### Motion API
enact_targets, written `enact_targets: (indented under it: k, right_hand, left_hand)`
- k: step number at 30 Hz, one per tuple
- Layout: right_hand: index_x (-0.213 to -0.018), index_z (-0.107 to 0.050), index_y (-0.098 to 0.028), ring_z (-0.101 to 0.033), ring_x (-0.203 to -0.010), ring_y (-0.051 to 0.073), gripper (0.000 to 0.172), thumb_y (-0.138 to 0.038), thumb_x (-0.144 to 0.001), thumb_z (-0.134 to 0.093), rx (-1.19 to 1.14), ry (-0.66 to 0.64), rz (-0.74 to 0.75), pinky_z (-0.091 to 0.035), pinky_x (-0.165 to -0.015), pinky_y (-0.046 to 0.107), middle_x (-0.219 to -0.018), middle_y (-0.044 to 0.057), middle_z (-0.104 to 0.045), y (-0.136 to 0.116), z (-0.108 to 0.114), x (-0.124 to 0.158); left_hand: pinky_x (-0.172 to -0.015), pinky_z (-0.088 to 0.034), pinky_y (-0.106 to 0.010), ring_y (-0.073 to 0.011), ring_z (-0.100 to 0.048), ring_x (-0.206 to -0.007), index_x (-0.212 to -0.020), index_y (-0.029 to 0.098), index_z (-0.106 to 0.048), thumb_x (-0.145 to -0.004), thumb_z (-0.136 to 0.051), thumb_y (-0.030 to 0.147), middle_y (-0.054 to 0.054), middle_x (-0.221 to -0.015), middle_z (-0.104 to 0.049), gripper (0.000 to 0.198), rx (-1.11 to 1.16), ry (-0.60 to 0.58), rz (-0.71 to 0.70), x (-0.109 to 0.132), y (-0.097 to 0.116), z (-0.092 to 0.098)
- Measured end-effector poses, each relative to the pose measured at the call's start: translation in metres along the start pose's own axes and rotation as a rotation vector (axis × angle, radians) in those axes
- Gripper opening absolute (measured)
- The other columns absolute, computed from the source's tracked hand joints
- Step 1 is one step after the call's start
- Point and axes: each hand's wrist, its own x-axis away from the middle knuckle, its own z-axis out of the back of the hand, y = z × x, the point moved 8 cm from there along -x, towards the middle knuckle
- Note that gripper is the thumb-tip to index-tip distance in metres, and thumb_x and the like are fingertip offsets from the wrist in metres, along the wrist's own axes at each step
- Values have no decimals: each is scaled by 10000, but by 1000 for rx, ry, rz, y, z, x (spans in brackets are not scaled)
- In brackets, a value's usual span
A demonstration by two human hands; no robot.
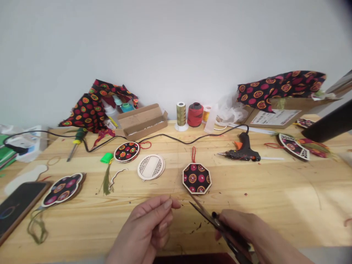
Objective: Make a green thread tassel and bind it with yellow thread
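Observation:
My right hand [242,229] grips a pair of dark scissors [203,212], whose blades are slightly parted and point up and left. My left hand [150,227] is closed in a pinch left of the blade tips; whatever lies between thumb and forefinger is too small to make out. Just beyond the blades lies an octagonal wooden-framed ornament [197,178] with dark patterned fabric and a red cord loop [193,154]. To its left are a plain round wooden piece with lattice cutouts [151,167] and a round fabric ornament [127,151] with a green tassel [107,179].
A black glue gun [242,150] lies at right, its cable crossing the table. Thread spools [195,114] and an open cardboard box [145,123] stand by the wall. At left are a phone [22,205], a cloud-shaped ornament [63,189] and a screwdriver [75,143]; at right, a fan-shaped ornament [293,147].

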Motion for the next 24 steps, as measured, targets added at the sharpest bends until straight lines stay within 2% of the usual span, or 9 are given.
enact_targets:
  k: [6, 11, 15, 21, 24]
  right_hand:
    - [-709, -608, -174, -461, -552, 131, 211, -382, -690, -643, 75, -137, -146, -363, -506, 212, -561, -9, -538, 12, -12, -11]
    - [-687, -567, -174, -398, -499, 94, 156, -324, -722, -595, 22, -232, -202, -306, -446, 192, -559, -36, -496, 0, -15, -15]
    - [-663, -542, -185, -368, -506, 88, 110, -280, -700, -584, 9, -218, -157, -272, -420, 183, -574, -44, -472, -8, -15, -19]
    - [-687, -567, -188, -336, -513, 85, 204, -383, -731, -604, -8, -198, -122, -284, -440, 183, -577, -48, -457, -6, -16, -21]
    - [-724, -613, -189, -343, -511, 86, 209, -397, -743, -606, -17, -205, -130, -292, -449, 186, -584, -42, -473, -4, -17, -20]
  left_hand:
    - [-438, -147, -183, -51, -214, -466, -676, 115, -711, -697, -723, 242, 61, -482, -387, 130, -17, -37, 15, 3, -2, -3]
    - [-445, -156, -182, -60, -214, -478, -645, 130, -695, -693, -728, 247, 59, -491, -384, 131, -41, -59, 17, 6, -2, -7]
    - [-443, -159, -189, -68, -198, -482, -628, 135, -681, -702, -719, 273, 60, -495, -369, 162, -80, -81, 17, 7, -2, -8]
    - [-458, -180, -191, -77, -222, -498, -689, 131, -705, -717, -700, 267, 58, -498, -367, 139, -143, -90, -1, 5, -4, -8]
    - [-456, -166, -200, -73, -225, -488, -684, 123, -707, -691, -716, 312, 55, -491, -375, 189, -169, -75, -4, 5, -5, -6]
